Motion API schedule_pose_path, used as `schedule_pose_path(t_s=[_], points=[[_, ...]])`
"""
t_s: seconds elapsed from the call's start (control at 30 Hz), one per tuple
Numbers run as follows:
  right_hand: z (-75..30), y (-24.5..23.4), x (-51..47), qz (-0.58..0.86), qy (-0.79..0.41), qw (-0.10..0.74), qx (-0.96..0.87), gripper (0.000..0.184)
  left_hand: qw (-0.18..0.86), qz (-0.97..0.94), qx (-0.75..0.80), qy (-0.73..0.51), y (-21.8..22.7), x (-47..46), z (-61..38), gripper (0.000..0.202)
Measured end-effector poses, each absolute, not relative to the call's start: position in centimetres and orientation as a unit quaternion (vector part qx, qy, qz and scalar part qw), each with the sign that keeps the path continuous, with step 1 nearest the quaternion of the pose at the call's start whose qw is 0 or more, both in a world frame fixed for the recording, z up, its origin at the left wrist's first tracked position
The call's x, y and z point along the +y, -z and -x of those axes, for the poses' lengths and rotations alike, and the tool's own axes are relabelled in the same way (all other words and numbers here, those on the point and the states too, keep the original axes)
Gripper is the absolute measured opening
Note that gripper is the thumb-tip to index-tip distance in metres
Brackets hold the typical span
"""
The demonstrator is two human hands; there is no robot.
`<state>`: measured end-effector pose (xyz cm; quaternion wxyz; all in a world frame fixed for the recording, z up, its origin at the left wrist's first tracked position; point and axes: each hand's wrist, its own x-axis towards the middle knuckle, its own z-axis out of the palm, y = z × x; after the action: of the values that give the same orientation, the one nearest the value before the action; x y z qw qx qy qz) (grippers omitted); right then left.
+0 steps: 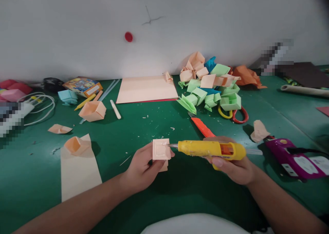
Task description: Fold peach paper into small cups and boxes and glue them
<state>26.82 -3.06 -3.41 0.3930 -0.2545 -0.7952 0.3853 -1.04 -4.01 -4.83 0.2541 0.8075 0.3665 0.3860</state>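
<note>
My left hand [143, 167] pinches a small folded peach paper piece [161, 150], face up, with a shiny line of glue on it. My right hand [232, 165] is wrapped around a yellow glue gun [209, 149] held sideways. Its metal nozzle touches the right edge of the paper piece. Both hands hover just above the green table [144, 124], near its front edge.
An orange utility knife [202, 126] lies behind the gun. A heap of folded coloured paper pieces [209, 86] covers scissors [235, 114]. A peach sheet [146, 88], peach paper boxes [92, 110], a paper strip [78, 169], a purple pack [295, 158] and a power strip [15, 115] lie around.
</note>
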Motion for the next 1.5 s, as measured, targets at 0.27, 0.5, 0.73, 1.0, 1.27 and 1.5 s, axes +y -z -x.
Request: schedule_pose_path(t_s=[0.27,0.5,0.73,1.0,1.27,1.5], points=[[-26.8,3.4,-3.2,0.255,-0.391,0.389,-0.794,0.022,0.237,-0.806,0.37,-0.398,4.6,-3.9,0.9,0.027],[-26.9,3.4,-3.1,0.257,-0.391,0.366,-0.805,0.03,0.218,-0.805,0.393,-0.388,4.7,-4.0,0.9,0.024],[-26.7,3.0,-3.3,0.254,-0.401,0.384,-0.792,0.03,0.223,-0.805,0.387,-0.39,5.0,-4.0,0.9,0.025],[-26.7,2.5,-3.3,0.24,-0.369,0.381,-0.813,0.028,0.212,-0.806,0.392,-0.388,5.1,-4.0,1.0,0.02],[-26.2,2.5,-3.4,0.238,-0.366,0.394,-0.809,0.025,0.218,-0.807,0.376,-0.401,5.0,-3.9,0.8,0.02],[-25.5,2.9,-3.8,0.234,-0.393,0.411,-0.789,0.019,0.226,-0.816,0.336,-0.414,5.1,-3.8,0.8,0.025]])
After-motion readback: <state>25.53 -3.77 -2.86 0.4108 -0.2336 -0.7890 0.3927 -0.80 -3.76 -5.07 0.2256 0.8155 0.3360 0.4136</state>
